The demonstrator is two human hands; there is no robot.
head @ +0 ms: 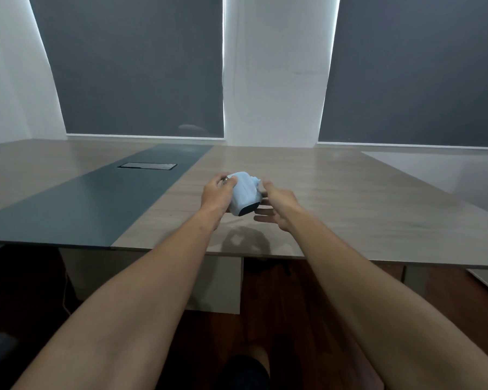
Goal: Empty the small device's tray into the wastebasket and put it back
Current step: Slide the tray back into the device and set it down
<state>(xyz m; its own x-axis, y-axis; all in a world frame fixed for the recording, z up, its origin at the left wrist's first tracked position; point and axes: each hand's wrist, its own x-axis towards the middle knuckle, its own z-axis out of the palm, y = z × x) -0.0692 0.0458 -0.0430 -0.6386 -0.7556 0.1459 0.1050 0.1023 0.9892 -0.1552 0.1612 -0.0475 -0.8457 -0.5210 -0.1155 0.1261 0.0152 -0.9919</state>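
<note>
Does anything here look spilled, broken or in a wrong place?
No spill or damage shows. The small device is tilted above the table, held by the left hand; the right hand is open beside it.

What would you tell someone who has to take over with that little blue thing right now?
Left hand: wrapped around the left side of the small light-blue device, holding it above the wooden table.
Right hand: open, fingers spread, at the device's right side and underneath; I cannot tell whether it touches.
The device's dark end faces the camera. Whether that is the tray is unclear.
No wastebasket is in view.
Done: the device has been picked up.
Left: pull the tray out, find the wastebasket, tip the tray into it, slide it back in.
</note>
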